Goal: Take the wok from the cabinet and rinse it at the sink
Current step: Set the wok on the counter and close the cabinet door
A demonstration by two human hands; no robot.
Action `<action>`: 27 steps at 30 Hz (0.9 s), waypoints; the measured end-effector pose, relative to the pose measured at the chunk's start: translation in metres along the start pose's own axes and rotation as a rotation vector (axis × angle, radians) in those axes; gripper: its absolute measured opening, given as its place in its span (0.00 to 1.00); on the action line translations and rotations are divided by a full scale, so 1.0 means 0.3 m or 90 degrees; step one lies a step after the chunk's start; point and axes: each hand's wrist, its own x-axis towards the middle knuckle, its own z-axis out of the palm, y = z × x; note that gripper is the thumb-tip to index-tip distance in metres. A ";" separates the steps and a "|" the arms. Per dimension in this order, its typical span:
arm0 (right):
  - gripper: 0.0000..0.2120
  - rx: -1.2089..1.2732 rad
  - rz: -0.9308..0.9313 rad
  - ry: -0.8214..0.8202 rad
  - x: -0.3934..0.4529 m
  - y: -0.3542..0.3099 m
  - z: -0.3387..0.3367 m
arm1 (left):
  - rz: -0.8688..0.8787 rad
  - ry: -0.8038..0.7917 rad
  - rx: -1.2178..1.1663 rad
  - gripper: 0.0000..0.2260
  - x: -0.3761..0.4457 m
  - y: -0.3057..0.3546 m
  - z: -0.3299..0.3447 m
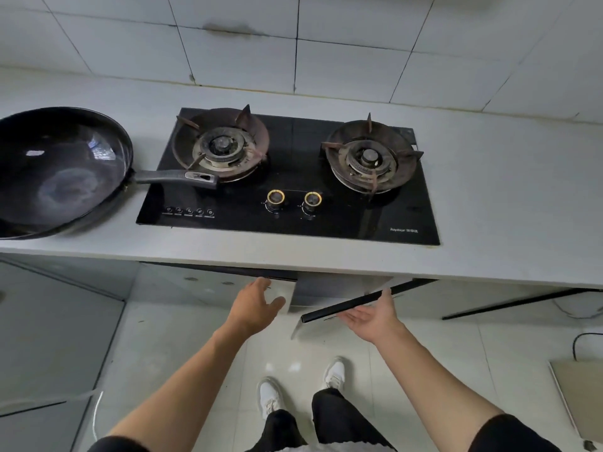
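Note:
A black wok (62, 171) sits on the white counter (489, 203) at the left, its handle (176, 177) reaching right over the stove's edge. Below the counter both my hands are at the cabinet. My left hand (257, 303) is open, fingers relaxed, near the left door's (208, 285) upper edge. My right hand (372, 314) is open, palm up, its fingers touching the dark top edge of a cabinet door (342, 306) that stands ajar. No sink is in view.
A black two-burner gas stove (293, 181) with two knobs fills the counter's middle. White wall tiles rise behind. My feet in white shoes stand on the pale tiled floor (182, 347). A flat board (577, 396) lies on the floor at the right.

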 end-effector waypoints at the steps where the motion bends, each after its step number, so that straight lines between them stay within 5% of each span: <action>1: 0.45 -0.003 -0.007 0.008 0.001 -0.003 0.005 | -0.026 -0.008 -0.046 0.25 0.007 0.003 0.007; 7: 0.44 -0.003 -0.020 -0.033 0.017 -0.002 0.013 | -0.131 -0.026 -0.389 0.11 0.035 0.034 0.030; 15: 0.43 0.091 -0.010 -0.087 0.030 -0.041 0.072 | -0.342 -0.009 -0.996 0.35 0.108 0.034 0.019; 27: 0.44 0.159 -0.019 -0.106 0.047 -0.063 0.129 | -0.389 0.060 -1.167 0.36 0.195 0.013 0.030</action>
